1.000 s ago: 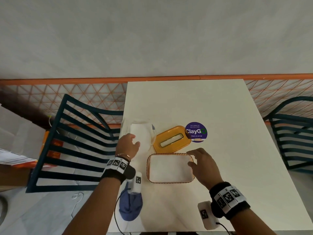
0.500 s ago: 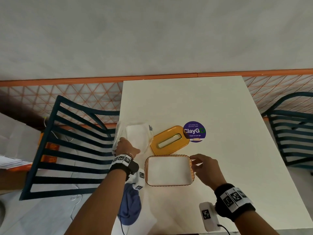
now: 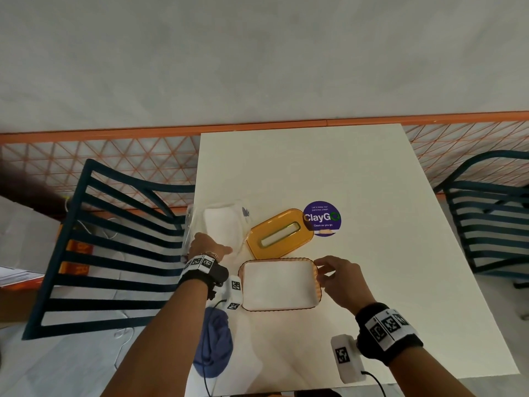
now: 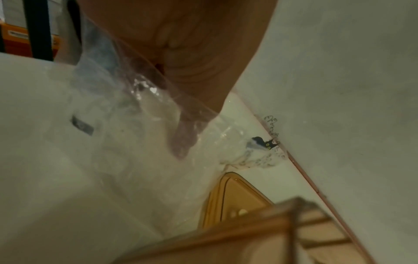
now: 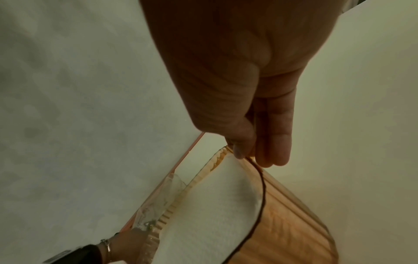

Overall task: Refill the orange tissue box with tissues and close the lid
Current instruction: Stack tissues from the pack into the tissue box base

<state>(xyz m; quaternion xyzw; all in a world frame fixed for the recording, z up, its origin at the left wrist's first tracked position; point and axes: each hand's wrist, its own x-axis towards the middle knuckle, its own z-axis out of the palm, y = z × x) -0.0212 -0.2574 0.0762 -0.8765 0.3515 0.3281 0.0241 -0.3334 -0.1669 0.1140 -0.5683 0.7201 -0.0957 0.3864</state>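
The orange tissue box (image 3: 317,285) stands open in the middle of the white table, filled to the rim with white tissues (image 3: 279,283). Its orange lid (image 3: 279,233), with a slot, lies flat just beyond it. My right hand (image 3: 325,275) pinches the box's right rim; in the right wrist view the thumb sits on the box's (image 5: 282,223) inner edge and the fingers (image 5: 277,151) outside. To the left lies a clear plastic tissue pack (image 3: 221,227). My left hand (image 3: 207,249) holds its near end, with a finger (image 4: 181,142) showing through the wrapper (image 4: 113,134).
A round purple sticker (image 3: 322,218) lies on the table (image 3: 343,167) right of the lid. A blue cap (image 3: 213,348) hangs off the near left edge. Dark blue slatted chairs stand at the left (image 3: 108,253) and right (image 3: 492,219). An orange lattice railing runs behind.
My right hand slid off the top of the tissues to the box's right rim. My left hand drew back to the near end of the plastic pack.
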